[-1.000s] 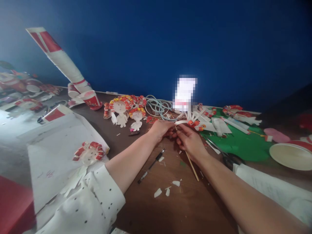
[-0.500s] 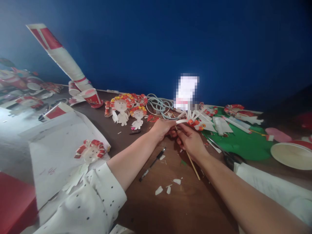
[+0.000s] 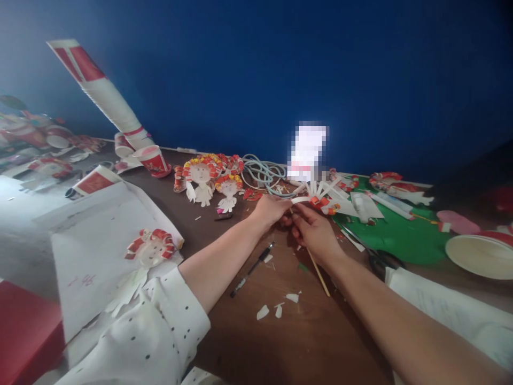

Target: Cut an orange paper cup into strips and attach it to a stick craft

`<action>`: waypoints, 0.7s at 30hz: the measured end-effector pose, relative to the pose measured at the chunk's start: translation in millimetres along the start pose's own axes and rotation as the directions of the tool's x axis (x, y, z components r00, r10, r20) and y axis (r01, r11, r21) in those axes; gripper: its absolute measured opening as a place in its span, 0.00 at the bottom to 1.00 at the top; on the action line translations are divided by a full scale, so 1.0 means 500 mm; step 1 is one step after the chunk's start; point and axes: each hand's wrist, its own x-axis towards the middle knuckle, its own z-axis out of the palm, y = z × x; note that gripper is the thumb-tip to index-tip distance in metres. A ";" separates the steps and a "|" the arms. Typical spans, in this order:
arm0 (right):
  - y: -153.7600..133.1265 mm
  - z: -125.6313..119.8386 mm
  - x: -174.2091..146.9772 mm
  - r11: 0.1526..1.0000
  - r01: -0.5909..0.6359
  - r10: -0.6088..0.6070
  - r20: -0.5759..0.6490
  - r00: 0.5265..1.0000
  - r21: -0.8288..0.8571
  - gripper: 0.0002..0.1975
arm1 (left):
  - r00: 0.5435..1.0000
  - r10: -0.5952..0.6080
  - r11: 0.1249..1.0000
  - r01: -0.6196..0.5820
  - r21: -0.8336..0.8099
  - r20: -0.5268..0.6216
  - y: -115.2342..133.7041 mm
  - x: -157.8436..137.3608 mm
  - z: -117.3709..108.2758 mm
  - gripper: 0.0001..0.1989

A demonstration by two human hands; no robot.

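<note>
Over the brown table my left hand (image 3: 273,210) pinches a white paper strip (image 3: 300,199) of a cut-paper piece. Other strips of that piece fan out beyond my fingers, and red-orange curled ends (image 3: 318,203) show at its right side. My right hand (image 3: 315,229) is closed around a thin wooden stick (image 3: 319,274), whose lower end points down toward me. The stick's upper end meets the strip between both hands; my fingers partly cover that spot. A black pen (image 3: 252,270) lies below my left wrist.
Paper dolls (image 3: 200,179) with curled red hair and a coiled pale cable (image 3: 262,174) lie behind my hands. Scissors (image 3: 382,261) and a green sheet (image 3: 401,235) are to the right. White paper (image 3: 88,256) covers the left, near a tall paper tube (image 3: 108,101). Paper scraps (image 3: 262,312) lie in front.
The whole view has shifted very slightly. Both hands keep the same hold on the paper strip and the stick, with almost no visible movement.
</note>
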 end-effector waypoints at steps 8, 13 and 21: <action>0.005 -0.008 0.006 0.999 -0.037 0.038 -0.027 0.999 0.027 0.27 | 0.992 -0.125 0.978 0.119 -0.171 -0.021 0.022 -0.014 0.004 0.11; -0.001 -0.017 0.010 0.992 -0.067 0.069 -0.020 0.997 0.105 0.27 | 0.989 -0.147 0.956 0.137 -0.261 -0.019 0.019 -0.013 0.007 0.08; -0.008 -0.014 0.007 0.980 -0.084 0.093 -0.037 0.995 0.180 0.25 | 0.987 -0.160 0.937 0.142 -0.319 -0.031 0.014 -0.015 0.011 0.06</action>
